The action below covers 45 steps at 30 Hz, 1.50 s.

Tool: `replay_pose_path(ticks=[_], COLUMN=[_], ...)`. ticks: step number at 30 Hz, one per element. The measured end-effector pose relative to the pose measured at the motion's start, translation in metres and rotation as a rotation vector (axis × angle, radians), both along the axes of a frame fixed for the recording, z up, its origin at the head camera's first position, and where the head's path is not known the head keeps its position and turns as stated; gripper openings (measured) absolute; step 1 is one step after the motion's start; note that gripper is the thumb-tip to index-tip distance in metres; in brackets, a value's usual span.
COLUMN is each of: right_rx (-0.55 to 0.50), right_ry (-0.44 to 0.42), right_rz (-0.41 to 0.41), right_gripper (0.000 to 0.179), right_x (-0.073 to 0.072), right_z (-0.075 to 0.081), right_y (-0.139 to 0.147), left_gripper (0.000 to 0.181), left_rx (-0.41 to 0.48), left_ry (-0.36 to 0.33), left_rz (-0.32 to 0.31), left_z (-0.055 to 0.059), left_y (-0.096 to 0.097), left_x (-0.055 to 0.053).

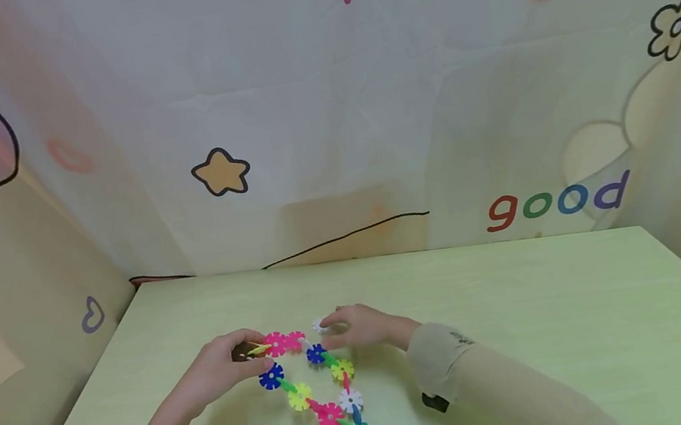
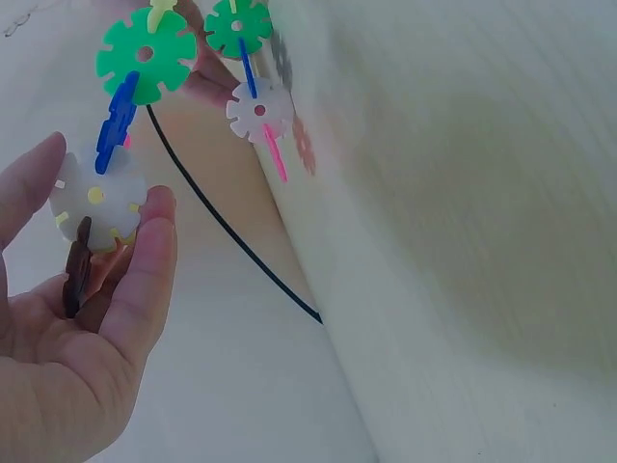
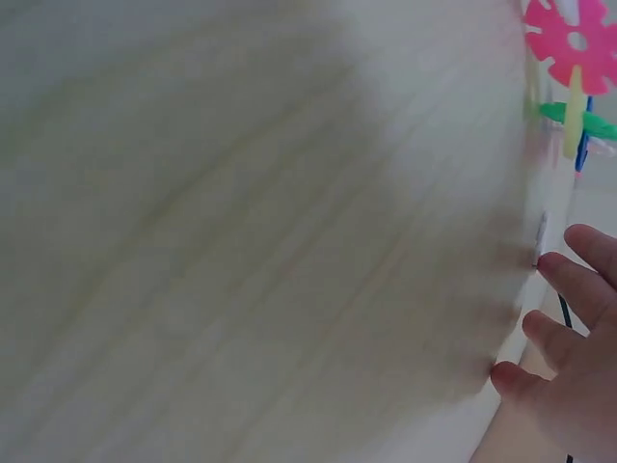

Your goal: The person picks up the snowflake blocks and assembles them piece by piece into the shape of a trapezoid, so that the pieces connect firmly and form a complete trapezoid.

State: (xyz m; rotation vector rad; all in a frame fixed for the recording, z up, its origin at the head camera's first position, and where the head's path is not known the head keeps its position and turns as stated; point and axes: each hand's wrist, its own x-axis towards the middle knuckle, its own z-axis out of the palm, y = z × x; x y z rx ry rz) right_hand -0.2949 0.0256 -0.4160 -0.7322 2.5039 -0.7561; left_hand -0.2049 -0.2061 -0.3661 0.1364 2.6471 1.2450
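Note:
A chain of notched plastic snowflake discs (image 1: 329, 418), in pink, blue, yellow, white and green, curves in a loop over the table. At its left side my left hand (image 1: 218, 366) grips the chain. In the left wrist view, a white disc (image 2: 96, 203) lies between the thumb and fingers, with a brown disc (image 2: 77, 270) slotted into it and a blue disc (image 2: 117, 123) above. My right hand (image 1: 365, 326) is by the loop's far right side, its fingertips close to a white disc (image 1: 319, 326). Its fingers (image 3: 569, 280) are spread loosely in the right wrist view.
The pale wooden table (image 1: 533, 330) reaches back to a hanging printed cloth (image 1: 331, 110) with a star, a flower and the word "good". More cloth hangs along the left and right sides. Dark bands (image 1: 436, 402) show at both cuffs.

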Motion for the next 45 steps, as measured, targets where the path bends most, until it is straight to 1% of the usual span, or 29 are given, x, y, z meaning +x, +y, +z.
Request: replay_pose_path(ticks=[3,7,13,17,21,24,27,31,37,42,45], right_rx=[0.042,0.059,0.042,0.025,0.005,-0.017,-0.055,-0.082,-0.042,-0.003,0.009], right_ry=[0.020,0.039,0.079,0.090,0.080,0.059,0.047,0.062,0.082,0.086,0.086], right_rz=[0.012,0.007,0.036,0.055,0.068,0.057,0.028,-0.007,-0.030,-0.049,-0.064], right_gripper=[0.049,0.049,0.047,0.045,0.042,0.039,0.034,0.027,0.027,0.024,0.022], right_x=[0.001,0.001,0.006,0.012,0.017,0.019,0.016,0.008,-0.001,-0.004,-0.005], right_z=[0.000,0.000,0.003,0.004,0.007,0.010,0.011,0.007,-0.001,-0.004,-0.006], right_y=[0.004,0.017,0.046,0.066,0.084,0.093,0.096,0.094,0.086,0.081,0.080], left_gripper=[0.041,0.042,0.039,0.040,0.041,0.043,0.046,0.047,0.046,0.046,0.046], left_rx=[0.002,0.001,0.004,0.001,-0.004,-0.008,-0.015,-0.023,-0.004,0.003,-0.001], left_ry=[-0.001,-0.005,-0.011,-0.010,-0.003,0.001,0.002,0.005,0.017,0.024,0.017], left_rz=[-0.001,-0.002,-0.002,-0.008,-0.019,-0.028,-0.037,-0.044,-0.057,-0.067,-0.063], left_z=[0.000,0.000,0.000,0.000,0.000,0.001,0.003,0.004,0.002,0.002,0.003], left_y=[0.001,0.002,0.006,0.008,0.009,0.010,0.010,0.011,0.009,0.009,0.009], left_x=[-0.001,-0.002,-0.002,-0.002,-0.003,-0.003,-0.004,-0.005,-0.006,-0.006,-0.005])
